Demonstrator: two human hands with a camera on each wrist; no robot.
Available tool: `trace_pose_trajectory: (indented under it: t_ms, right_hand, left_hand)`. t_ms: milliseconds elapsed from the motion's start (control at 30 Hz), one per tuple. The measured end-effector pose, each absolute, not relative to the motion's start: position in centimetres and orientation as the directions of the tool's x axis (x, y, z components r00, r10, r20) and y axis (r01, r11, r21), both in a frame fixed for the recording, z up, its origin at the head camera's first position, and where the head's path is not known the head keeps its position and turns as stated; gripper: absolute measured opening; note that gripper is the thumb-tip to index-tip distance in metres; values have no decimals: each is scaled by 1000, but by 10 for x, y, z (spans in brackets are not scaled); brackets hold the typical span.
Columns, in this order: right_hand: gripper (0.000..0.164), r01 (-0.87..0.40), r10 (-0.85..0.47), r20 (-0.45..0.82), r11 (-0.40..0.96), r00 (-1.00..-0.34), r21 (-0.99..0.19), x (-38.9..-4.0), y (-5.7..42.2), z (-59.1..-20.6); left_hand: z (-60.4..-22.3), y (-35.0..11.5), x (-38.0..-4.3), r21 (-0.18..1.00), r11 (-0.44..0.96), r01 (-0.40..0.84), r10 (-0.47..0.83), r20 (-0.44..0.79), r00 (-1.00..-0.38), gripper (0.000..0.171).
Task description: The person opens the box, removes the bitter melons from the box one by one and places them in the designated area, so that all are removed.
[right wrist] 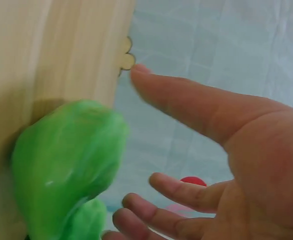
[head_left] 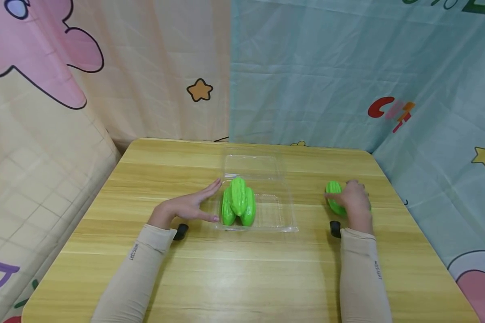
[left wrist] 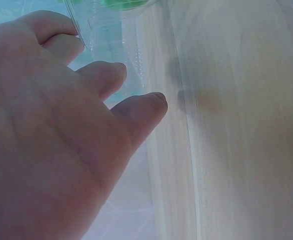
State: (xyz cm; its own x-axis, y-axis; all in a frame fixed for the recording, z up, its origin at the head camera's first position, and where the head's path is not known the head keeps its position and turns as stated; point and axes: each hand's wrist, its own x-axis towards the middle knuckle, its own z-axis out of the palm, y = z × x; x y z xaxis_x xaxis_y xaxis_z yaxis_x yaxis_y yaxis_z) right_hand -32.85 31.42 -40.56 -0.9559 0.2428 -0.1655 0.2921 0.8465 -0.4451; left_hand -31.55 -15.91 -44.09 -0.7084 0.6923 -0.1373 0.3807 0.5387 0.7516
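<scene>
Since the desk (head_left: 242,278) fills much of the lower frame in the head view, everything I handle is set out across it. Near the frame's middle lies a clear plastic box (head_left: 276,211), its lid (head_left: 250,166) laid back toward the top. Just left of the box I have my left grip (head_left: 186,206), released, fingers spread along the wall; whether they touch it I cannot tell. Right of centre is my right grip (head_left: 354,199), also released: the right wrist view shows thumb and fingers apart, grasping nothing.

Three stacked gourds (head_left: 239,197), green and ridged, sit in the left part of the box, one on top of two. A loose gourd (head_left: 334,187) lies on the desk beneath my right grip, at right of the frame, and a further green piece (right wrist: 89,220) shows partly at lower left of the right wrist view.

I judge the step in hand to be reaching for that loose gourd. The next move calls for curling my thumb and fingers snugly round its ridges before any lift.
</scene>
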Motion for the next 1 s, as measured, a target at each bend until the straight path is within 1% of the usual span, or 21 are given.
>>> trace_pose_trajectory:
  t_ms: [100, 200, 400, 567, 767, 1000]
  right_hand:
    - [98, 278, 243, -135, 826, -960, -490, -328, 312, -399]
    - [100, 256, 218, -135, 795, -967, -551, -326, 309, -392]
    - [105, 161, 82, -148, 715, -986, -681, -322, 296, -380]
    - [105, 88, -11, -130, 683, -991, -725, -320, 279, -374]
    - [105, 35, -111, -135, 632, -985, -774, -315, 255, -369]
    - [102, -22, -194, -115, 589, -974, -808, -311, 229, -374]
  left_hand:
    - [-441, -159, -316, 752, 537, 382, 694, -136, -708, 115]
    - [-441, -158, -316, 753, 535, 384, 695, -134, -706, 114]
    - [-441, -158, -315, 749, 540, 384, 693, -137, -708, 113]
    - [-441, -158, -315, 741, 548, 388, 691, -139, -709, 114]
    - [-442, -159, -316, 742, 546, 389, 692, -137, -709, 115]
    - [-442, -159, -316, 736, 544, 403, 696, -127, -707, 114]
